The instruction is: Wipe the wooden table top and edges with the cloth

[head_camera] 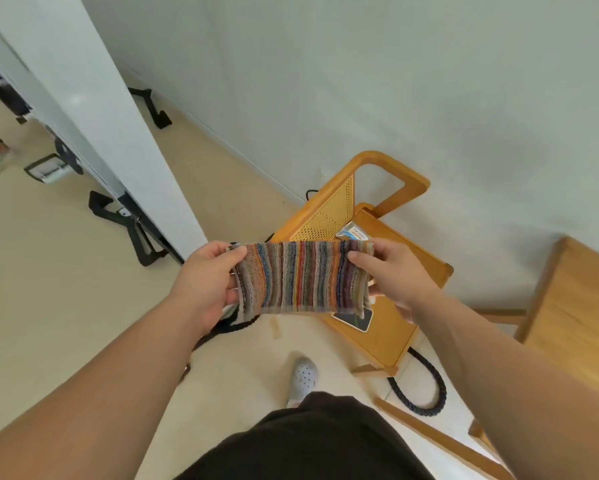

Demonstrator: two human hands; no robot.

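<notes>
The cloth (299, 277) is a nubbly, ribbed terry weave, soft and matt. The counter (575, 299) is pale matt wood with faint grain. The chair (395, 334) is smoother honey-toned wood with a perforated woven-cane back.

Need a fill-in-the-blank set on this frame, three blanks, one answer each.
1. The left hand and right hand grip opposite ends of the striped ___.
2. The wooden table is at the person's ___ side.
3. The dark rope lies on the ___.
Missing words: cloth; right; floor.
</notes>
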